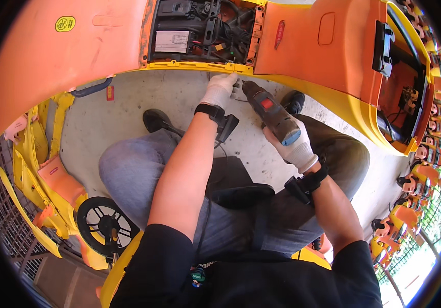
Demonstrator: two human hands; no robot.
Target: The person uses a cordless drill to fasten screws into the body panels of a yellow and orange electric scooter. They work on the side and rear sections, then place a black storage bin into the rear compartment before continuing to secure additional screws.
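A large orange and yellow vehicle body (302,51) stretches across in front of me, with an open bay (195,31) of wiring and dark modules in its middle. My left hand (223,88), in a white work glove, is at the yellow lower edge (195,66) below that bay. Its fingers are bent and closed; what they pinch, if anything, is too small to make out. In my right hand (295,149), also gloved, is a grey cordless drill (272,110) with a red patch. The drill's nose points up and left toward my left fingertips, close to the edge.
A black spoked wheel (107,226) and yellow frame parts (36,154) lie at the left. Far right, several orange and yellow vehicles (410,205) stand in rows by a fence. A dark handle (91,88) juts from the body. A small red tag (110,93) is on the concrete floor (92,120).
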